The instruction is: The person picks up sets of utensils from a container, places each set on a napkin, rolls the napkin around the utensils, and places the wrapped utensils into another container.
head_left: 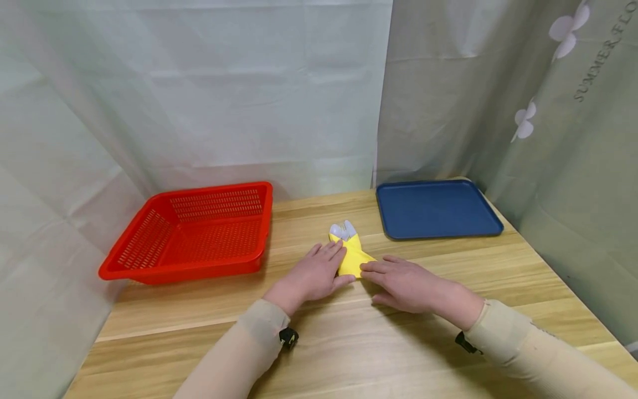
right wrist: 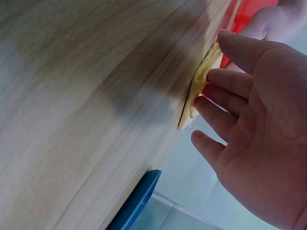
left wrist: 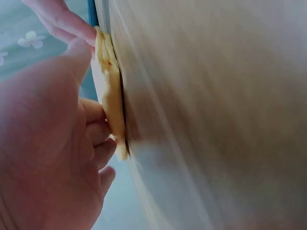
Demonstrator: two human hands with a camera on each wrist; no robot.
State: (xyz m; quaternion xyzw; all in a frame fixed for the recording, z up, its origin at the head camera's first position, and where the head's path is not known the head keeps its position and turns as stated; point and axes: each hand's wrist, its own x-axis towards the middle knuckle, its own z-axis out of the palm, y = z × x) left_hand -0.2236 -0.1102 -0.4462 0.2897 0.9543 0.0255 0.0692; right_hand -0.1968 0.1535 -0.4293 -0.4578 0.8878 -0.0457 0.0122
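A folded yellow cloth piece [head_left: 353, 259] with a pale grey, lobed far end [head_left: 343, 230] lies on the wooden table between both hands. From the left, my left hand [head_left: 319, 272] rests its extended fingers on the cloth, thumb along its near edge. My right hand [head_left: 402, 282] touches the right corner with its fingertips, fingers fairly straight. In the left wrist view the cloth [left wrist: 112, 91] appears edge-on as a thin layered stack on the tabletop. The right wrist view shows the right hand's fingertips [right wrist: 202, 101] against the cloth's side.
A red perforated plastic basket [head_left: 186, 271] stands at the left of the table [head_left: 319, 343]. At the back right lies a blue rectangular tray [head_left: 438, 210]. Pale curtains [head_left: 259, 100] hang behind the table and along both sides.
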